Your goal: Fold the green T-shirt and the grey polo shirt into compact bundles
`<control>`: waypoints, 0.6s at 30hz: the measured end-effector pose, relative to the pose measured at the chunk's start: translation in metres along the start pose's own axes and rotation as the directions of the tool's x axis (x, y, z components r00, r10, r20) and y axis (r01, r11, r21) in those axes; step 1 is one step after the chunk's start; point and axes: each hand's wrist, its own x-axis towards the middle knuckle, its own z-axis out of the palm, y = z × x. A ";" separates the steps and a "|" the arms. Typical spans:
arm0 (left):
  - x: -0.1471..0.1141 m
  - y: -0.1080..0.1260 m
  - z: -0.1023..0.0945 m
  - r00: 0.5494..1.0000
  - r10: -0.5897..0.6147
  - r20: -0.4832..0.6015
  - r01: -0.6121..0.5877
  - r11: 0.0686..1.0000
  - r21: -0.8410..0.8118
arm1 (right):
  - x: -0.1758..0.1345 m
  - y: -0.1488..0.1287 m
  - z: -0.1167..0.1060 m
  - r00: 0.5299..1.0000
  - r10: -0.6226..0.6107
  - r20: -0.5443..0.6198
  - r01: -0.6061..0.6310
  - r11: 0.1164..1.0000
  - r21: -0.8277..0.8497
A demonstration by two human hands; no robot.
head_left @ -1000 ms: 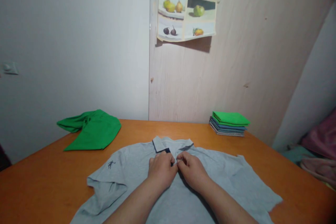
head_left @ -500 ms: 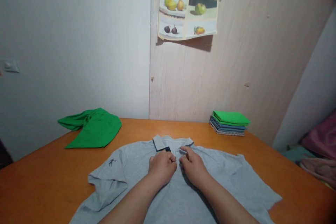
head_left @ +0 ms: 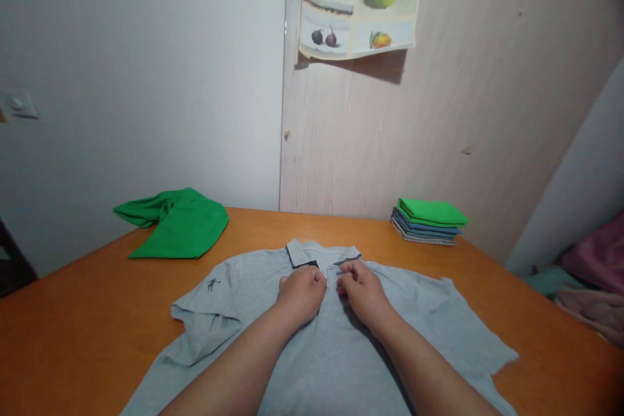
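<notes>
A light grey polo shirt (head_left: 331, 364) lies spread on the table, its collar (head_left: 316, 252) at the far side and its short sleeves out to both sides. A small dark figure is printed on the left-hand sleeve. Just below the collar, my left hand (head_left: 303, 291) is closed in a pinch on one side of the front placket. Opposite it, my right hand (head_left: 361, 291) has its fingers curled and pinched on the placket's other edge. Any button between the fingers is too small or hidden to make out.
A loosely crumpled green cloth (head_left: 188, 224) lies on the orange table (head_left: 68, 331) at the back left. At the back right stands a stack of folded cloths (head_left: 429, 221), bright green on top. A fruit picture (head_left: 358, 10) hangs on the wall behind.
The camera view has tilted down slightly, so the shirt and cloths have shifted a little. Both hands stay at the placket, with only small finger movement.
</notes>
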 end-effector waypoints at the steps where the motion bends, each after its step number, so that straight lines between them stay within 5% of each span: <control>1: 0.000 0.000 -0.001 1.000 0.003 -0.007 -0.003 1.000 0.002 | 0.000 0.000 0.000 1.000 0.002 -0.006 -0.002 1.000 0.002; 12: -0.006 0.005 -0.001 0.999 0.036 -0.012 -0.035 0.997 0.076 | -0.004 -0.006 0.001 1.000 0.009 0.025 -0.010 1.000 0.019; 18: 0.000 0.003 -0.003 0.998 -0.049 0.050 0.052 0.997 -0.054 | -0.006 -0.013 0.001 0.996 0.032 0.083 -0.039 0.995 0.092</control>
